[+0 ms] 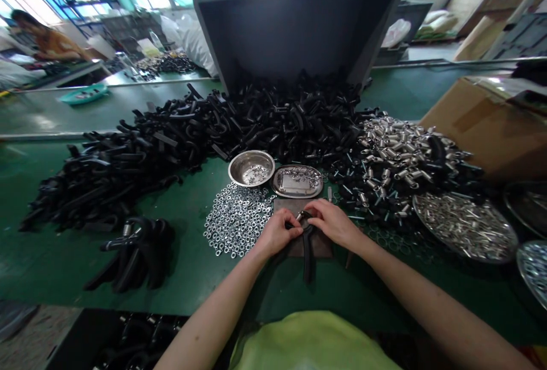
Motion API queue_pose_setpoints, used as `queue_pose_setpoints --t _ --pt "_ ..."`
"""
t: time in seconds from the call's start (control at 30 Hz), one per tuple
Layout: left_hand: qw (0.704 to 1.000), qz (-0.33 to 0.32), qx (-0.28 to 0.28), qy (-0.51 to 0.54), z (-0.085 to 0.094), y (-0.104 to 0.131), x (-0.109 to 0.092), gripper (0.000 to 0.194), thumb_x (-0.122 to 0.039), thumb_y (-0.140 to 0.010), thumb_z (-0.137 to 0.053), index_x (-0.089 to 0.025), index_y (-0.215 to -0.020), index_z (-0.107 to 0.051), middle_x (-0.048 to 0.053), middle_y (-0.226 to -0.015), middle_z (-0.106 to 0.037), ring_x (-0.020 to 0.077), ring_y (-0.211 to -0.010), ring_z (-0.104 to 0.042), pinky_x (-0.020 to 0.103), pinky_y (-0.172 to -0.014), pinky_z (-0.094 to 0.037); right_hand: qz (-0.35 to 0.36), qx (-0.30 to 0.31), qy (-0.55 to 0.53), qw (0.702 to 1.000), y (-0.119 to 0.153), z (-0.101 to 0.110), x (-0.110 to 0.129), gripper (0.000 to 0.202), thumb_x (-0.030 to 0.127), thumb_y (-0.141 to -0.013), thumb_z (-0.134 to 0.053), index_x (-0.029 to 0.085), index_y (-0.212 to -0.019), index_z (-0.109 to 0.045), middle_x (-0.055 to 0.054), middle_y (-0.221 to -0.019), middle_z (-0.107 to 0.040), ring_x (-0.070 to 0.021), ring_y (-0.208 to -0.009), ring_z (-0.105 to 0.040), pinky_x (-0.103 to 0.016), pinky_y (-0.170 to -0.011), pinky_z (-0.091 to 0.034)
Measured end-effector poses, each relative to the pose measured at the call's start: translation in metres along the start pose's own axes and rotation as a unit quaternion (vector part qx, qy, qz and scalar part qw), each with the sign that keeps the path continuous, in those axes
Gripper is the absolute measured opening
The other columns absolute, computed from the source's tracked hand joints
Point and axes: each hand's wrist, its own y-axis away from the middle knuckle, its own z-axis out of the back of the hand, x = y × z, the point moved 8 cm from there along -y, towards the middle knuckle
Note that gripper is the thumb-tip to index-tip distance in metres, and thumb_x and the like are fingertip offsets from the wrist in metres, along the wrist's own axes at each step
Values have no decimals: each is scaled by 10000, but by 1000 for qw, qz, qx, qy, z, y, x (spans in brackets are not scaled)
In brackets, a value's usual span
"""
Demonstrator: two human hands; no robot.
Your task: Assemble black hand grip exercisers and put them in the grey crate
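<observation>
A black handle [307, 261] points down toward me over a small brown-grey mat [321, 246] on the green bench. Its upper end, where a bit of shiny metal shows, sits between both hands. My left hand [281, 230] pinches that end from the left with closed fingers. From the right, my right hand [332, 220] grips the same end, fingers curled and closed. The fingers partly cover the metal bit, so I cannot make out its exact form. Just left of my left hand spreads a heap of small metal nuts [235, 222].
Beyond the mat are a steel bowl [233, 175] and an oval steel tray [294, 193]. Black parts [256, 119] are heaped before a tipped grey bin [299, 28]. Springs [397, 147] and a dish of metal pins [470, 227] lie right, near a carton [482, 125]. Assembled black clamps [143, 250] stand left.
</observation>
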Motion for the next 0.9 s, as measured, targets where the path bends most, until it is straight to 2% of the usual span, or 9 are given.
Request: queue_pose_setpoints --t 0.1,0.23,0.33,0.43,0.5,0.57,0.63,0.8,0.9 --pt "1000 21 6 0 1 -1 1 64 -163 -668 -697 -172 -663 -633 -1 -826 -567 146 -810 -544 272 -778 -408 -27 -14 41 999 55 20 -20 216 263 -812 -535 224 -1019 -583 -56 -997 -596 -201 -907 -574 -310 -759 -451" --pt "999 34 21 0 1 -1 -2 64 -148 -656 -699 -165 -652 -637 1 -818 -571 146 -807 -543 271 -778 -407 -154 -8 152 976 145 32 -80 263 422 -733 -590 220 -901 -578 -76 -923 -616 -258 -855 -594 -359 -683 -475" --pt "999 40 24 0 1 -2 -1 74 -153 -650 -702 -162 -641 -629 -1 -812 -567 141 -793 -541 267 -776 -408 -232 -34 157 959 179 33 -102 239 442 -776 -495 213 -820 -551 -84 -825 -636 -258 -779 -620 -368 -661 -487" --pt "999 44 21 1 0 -3 1 84 -162 -647 -703 -161 -637 -619 -5 -811 -561 136 -781 -541 260 -765 -409 -243 -54 88 964 167 36 -79 270 426 -838 -423 218 -946 -558 -73 -861 -676 -238 -741 -650 -351 -634 -509" --pt "999 48 18 3 0 -2 2 89 -168 -645 -704 -161 -635 -615 -7 -813 -563 135 -783 -542 258 -764 -408 -170 -76 9 982 140 41 -42 320 400 -884 -400 235 -1123 -537 -67 -1020 -677 -217 -860 -660 -329 -717 -527" --pt "998 54 14 6 0 -1 4 94 -175 -644 -706 -162 -636 -613 -8 -815 -567 136 -786 -544 259 -766 -408 -84 -154 -50 983 117 53 -9 391 346 -926 -353 245 -1294 -437 -73 -1157 -635 -191 -929 -654 -305 -766 -530" --pt "998 57 11 6 1 -1 4 97 -179 -641 -710 -163 -641 -614 -8 -822 -569 137 -788 -545 260 -763 -409 -23 -207 -65 976 101 55 8 429 305 -938 -336 235 -1359 -379 -87 -1214 -609 -188 -977 -645 -306 -802 -532" --pt "999 53 11 0 1 -2 3 92 -171 -646 -702 -169 -633 -611 -12 -797 -565 133 -755 -537 253 -712 -405 -5 -77 30 997 70 26 9 377 260 -916 -364 218 -1256 -521 -86 -1176 -646 -230 -1033 -633 -387 -868 -524" --pt "999 46 11 2 1 -2 3 99 -172 -645 -706 -168 -624 -610 -9 -810 -557 134 -770 -537 252 -718 -401 -2 -129 18 991 70 45 18 406 258 -930 -344 236 -1322 -448 -65 -1227 -618 -209 -1061 -619 -360 -893 -512"
